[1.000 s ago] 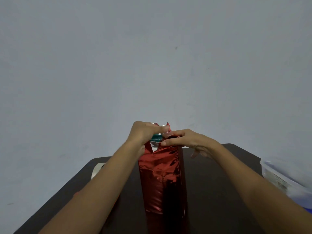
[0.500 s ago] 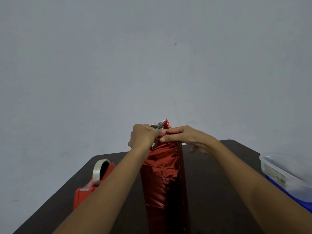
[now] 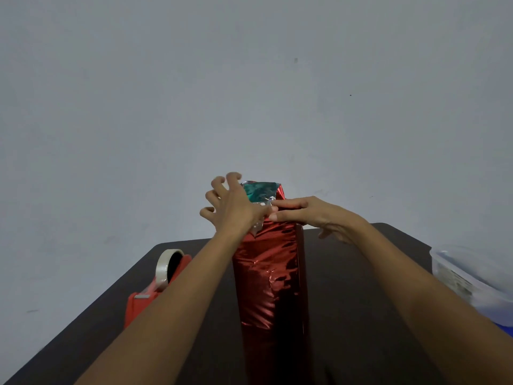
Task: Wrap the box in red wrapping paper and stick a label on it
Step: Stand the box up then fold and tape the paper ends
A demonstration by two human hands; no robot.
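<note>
- The box (image 3: 259,190) is standing upright on the dark table (image 3: 361,301), in the middle, just in front of the person.
- The red wrapping paper (image 3: 266,273) is covering its tall sides all the way down; it is shining and showing many small wrinkles.
- At the top the paper is not closed yet: the green end of the box is showing there, with the silver inner side of the paper around it.
- The left hand (image 3: 236,209) is staying at the upper left corner of the box. Its grip is apart: the fingers (image 3: 219,184) are spreading in the air with bent tips and are holding nothing. The thumb side is lying against the paper edge, but I cannot tell whether it is pressing.
- The right hand (image 3: 316,215) is reaching from the right side. Its grip is also apart: the straight fingers (image 3: 280,209) are lying across the top edge of the paper and pressing it flat against the box.
- The tips of both hands are almost meeting at the front top edge.
- A red tape dispenser (image 3: 138,304) with a roll of clear tape (image 3: 162,269) is standing on the table to the left, partly behind the left forearm.
- A clear plastic container (image 3: 458,270) is sitting at the right edge of the view, well apart from the box.
- A plain grey wall (image 3: 249,79) is filling the background.
</note>
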